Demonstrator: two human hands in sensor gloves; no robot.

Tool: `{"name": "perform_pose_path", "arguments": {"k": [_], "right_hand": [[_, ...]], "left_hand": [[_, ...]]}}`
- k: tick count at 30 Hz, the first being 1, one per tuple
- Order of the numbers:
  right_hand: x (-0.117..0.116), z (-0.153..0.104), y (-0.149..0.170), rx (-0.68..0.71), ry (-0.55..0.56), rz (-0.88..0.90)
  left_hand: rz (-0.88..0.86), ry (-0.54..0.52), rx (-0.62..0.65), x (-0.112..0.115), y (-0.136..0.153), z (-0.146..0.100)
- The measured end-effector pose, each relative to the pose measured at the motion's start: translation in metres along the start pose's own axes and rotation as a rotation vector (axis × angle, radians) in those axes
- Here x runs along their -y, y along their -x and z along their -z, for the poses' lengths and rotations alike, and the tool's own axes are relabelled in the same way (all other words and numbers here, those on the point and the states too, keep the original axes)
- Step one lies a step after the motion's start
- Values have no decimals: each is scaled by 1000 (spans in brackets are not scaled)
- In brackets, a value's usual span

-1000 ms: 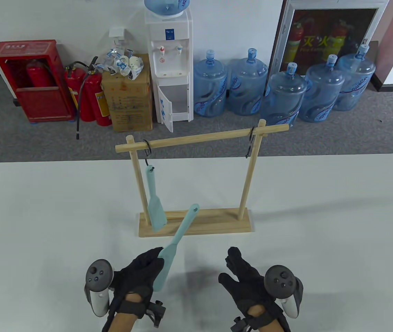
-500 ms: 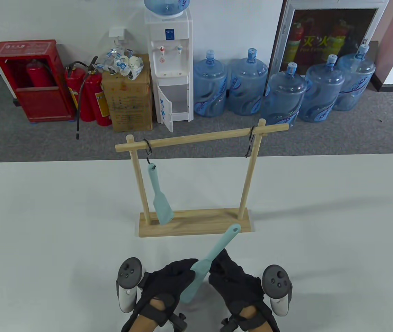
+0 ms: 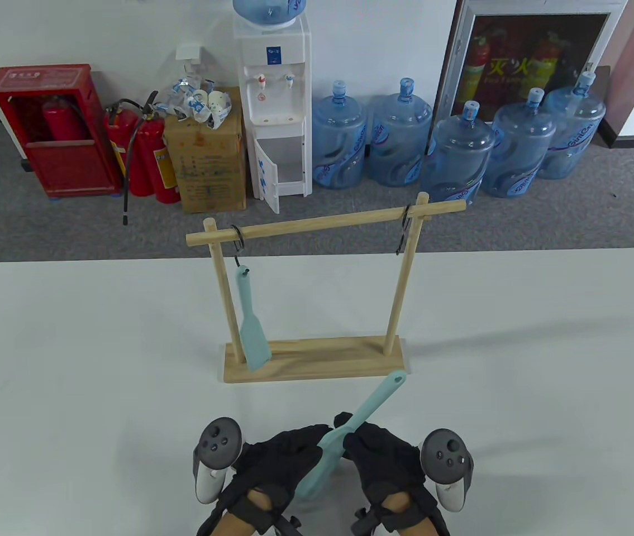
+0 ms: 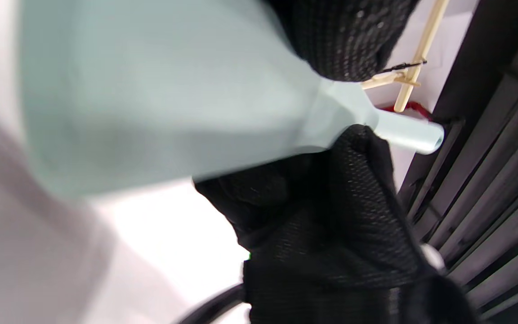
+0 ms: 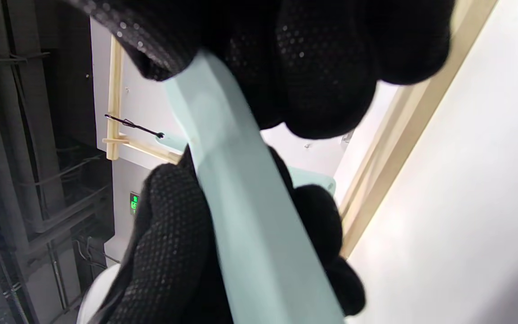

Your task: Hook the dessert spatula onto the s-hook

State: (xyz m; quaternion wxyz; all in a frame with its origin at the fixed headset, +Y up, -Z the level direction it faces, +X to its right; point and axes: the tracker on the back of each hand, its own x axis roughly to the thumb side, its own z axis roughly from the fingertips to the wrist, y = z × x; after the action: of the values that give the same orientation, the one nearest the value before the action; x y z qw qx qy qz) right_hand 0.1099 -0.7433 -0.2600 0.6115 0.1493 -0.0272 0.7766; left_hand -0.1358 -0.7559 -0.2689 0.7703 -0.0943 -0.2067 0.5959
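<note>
Hands meet in front of the wooden hanging rack (image 3: 315,365) on the white counter (image 3: 518,391): the pale teal silicone dessert spatula (image 3: 353,430), a second ago carried by the left hand (image 3: 280,455) alone, is now pinched at its neck by the right hand (image 3: 381,449) too, both curled closed, its holed tip swung toward the empty black wire s-hook (image 3: 404,229) — a handover, seemingly. A matching teal spatula (image 3: 251,321) hangs at the rack's left.

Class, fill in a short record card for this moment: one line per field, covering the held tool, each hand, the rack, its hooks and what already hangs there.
Held tool: dessert spatula, handle pointing towards the rack
Left hand: holds the blade end
Right hand: grips the handle near the blade
Rack: wooden rack on white table
Left s-hook: carries a second spatula
Right s-hook: free
</note>
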Motion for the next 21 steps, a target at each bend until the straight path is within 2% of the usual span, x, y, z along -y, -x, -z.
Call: {"name": "perform_pose_path", "arguments": {"k": [7, 10, 15, 21], "right_hand": [[1, 4, 1, -30, 11, -64], [0, 9, 5, -87, -11, -91], [4, 22, -2, -100, 18, -129], [21, 45, -20, -58, 77, -175]], "left_hand": [[405, -85, -16, -20, -6, -14], [640, -134, -30, -30, -7, -18], [901, -198, -61, -39, -12, -27], [1137, -175, -120, -36, -15, -28]]}}
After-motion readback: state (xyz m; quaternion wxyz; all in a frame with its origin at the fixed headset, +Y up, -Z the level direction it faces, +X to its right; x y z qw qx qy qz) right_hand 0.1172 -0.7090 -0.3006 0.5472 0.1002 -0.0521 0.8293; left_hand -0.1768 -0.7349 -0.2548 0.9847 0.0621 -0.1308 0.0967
